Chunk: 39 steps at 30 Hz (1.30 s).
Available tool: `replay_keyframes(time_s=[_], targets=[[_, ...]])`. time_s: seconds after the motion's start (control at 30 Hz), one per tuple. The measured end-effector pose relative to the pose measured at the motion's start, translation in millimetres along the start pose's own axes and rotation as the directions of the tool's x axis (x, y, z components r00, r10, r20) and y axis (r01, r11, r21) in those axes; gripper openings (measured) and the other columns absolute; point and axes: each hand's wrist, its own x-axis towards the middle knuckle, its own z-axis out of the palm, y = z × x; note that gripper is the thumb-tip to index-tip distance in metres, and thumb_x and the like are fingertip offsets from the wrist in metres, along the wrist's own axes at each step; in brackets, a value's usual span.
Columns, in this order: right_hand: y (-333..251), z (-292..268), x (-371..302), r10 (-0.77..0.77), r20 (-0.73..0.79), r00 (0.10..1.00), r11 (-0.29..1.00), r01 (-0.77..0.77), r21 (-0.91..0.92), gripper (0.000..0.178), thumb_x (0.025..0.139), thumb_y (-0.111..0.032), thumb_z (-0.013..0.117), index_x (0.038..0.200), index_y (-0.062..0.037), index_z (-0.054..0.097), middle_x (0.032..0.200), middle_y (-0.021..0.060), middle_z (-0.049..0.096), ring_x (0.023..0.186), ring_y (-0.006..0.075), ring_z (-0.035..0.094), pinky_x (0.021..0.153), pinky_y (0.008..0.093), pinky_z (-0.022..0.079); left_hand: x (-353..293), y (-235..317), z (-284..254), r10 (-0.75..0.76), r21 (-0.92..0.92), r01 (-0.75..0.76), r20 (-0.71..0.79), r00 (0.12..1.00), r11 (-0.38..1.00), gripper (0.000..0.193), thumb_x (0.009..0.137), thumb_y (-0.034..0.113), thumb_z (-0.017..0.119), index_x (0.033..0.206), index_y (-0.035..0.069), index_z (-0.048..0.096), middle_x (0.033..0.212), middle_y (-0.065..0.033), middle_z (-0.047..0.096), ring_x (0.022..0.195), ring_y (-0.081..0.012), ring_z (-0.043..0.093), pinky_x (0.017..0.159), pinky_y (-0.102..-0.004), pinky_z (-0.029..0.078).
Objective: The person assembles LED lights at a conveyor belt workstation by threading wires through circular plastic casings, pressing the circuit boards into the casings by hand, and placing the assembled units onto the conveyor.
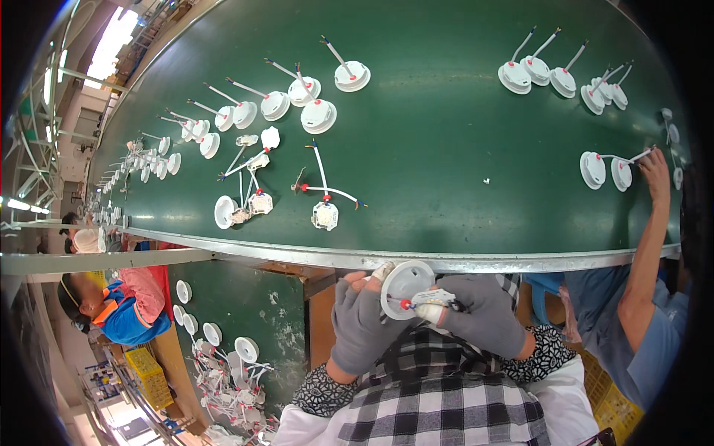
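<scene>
Close to my body, just below the belt's metal edge, my left hand [358, 327] grips a white round lamp housing [409, 279] by its rim, its hollow side facing up. Pinched in my right hand [482, 312] is a small white board-like module [434, 297], held over the housing's lower right part. A red collar [405, 304] sits at the housing's lower left, beside the module. Both hands wear grey fingerless gloves, with pale covers on some fingertips. Beyond my hands, a loose octagonal module [324, 215] with cables lies on the green belt [424, 171].
Several white housings with upright cables [318, 117] stand along the belt. A loose cluster of modules [259, 202] lies left of centre. At left, a side table [286, 327] carries housings and a tangled pile [230, 386]. A co-worker's hand [654, 175] touches a cable at far right.
</scene>
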Motion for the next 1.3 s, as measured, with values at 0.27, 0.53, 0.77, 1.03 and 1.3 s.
replay_keyframes(time_s=[0.27,0.53,0.77,1.03,1.3], targets=[[11.7,22.3,0.1,-0.272,-0.131,0.953,0.877,0.190,-0.441,0.064,0.071,-0.037,0.078,0.120,-0.0006,0.057,0.099,0.0150,0.060,0.075,0.0242,0.060,0.061,0.0337,0.048,-7.4,-3.7,6.9,-0.044,-0.265,0.064,0.082,0.996,0.962,0.075,0.067,0.019,0.084,0.126,-0.003,0.043,0.104,-0.0156,0.063,0.085,-0.0281,0.067,0.071,-0.0332,0.055],[-0.6,14.9,7.5,-0.338,0.028,0.941,0.761,0.291,-0.580,0.084,0.059,-0.041,0.081,0.119,0.0076,0.048,0.102,0.0169,0.044,0.090,0.0293,0.053,0.078,0.0385,0.049,-5.1,-0.2,3.5,-0.032,-0.462,0.135,0.223,0.974,0.876,0.075,0.070,0.011,0.081,0.132,-0.001,0.040,0.107,-0.0149,0.063,0.090,-0.0300,0.067,0.077,-0.0341,0.055],[-4.6,15.5,7.6,-0.352,0.022,0.936,0.743,0.294,-0.601,0.079,0.059,-0.040,0.079,0.114,0.0102,0.050,0.097,0.0155,0.046,0.090,0.0270,0.054,0.076,0.0354,0.049,-25.4,-24.6,-8.8,-0.120,-0.439,0.263,0.327,0.937,0.859,0.038,0.081,0.001,0.065,0.117,0.004,0.053,0.106,-0.0139,0.061,0.092,-0.0241,0.064,0.080,-0.0320,0.050],[-2.6,18.1,1.4,-0.390,0.030,0.921,0.682,0.311,-0.662,0.079,0.056,-0.040,0.078,0.113,0.0085,0.054,0.099,0.0129,0.050,0.090,0.0237,0.055,0.076,0.0323,0.048,-42.4,-48.9,5.8,-0.150,-0.808,0.551,0.530,0.835,0.209,0.027,0.088,-0.001,0.062,0.114,0.002,0.058,0.113,-0.0113,0.061,0.101,-0.0176,0.059,0.087,-0.0313,0.048],[1.1,18.9,-3.9,-0.354,-0.005,0.935,0.765,0.286,-0.577,0.079,0.055,-0.039,0.080,0.113,0.0066,0.053,0.101,0.0119,0.051,0.092,0.0233,0.057,0.075,0.0323,0.051,-33.5,-75.5,23.2,0.084,-0.777,0.628,0.623,0.778,-0.052,0.022,0.085,0.003,0.066,0.106,-0.005,0.063,0.111,-0.0147,0.063,0.102,-0.0201,0.060,0.090,-0.0323,0.047]])
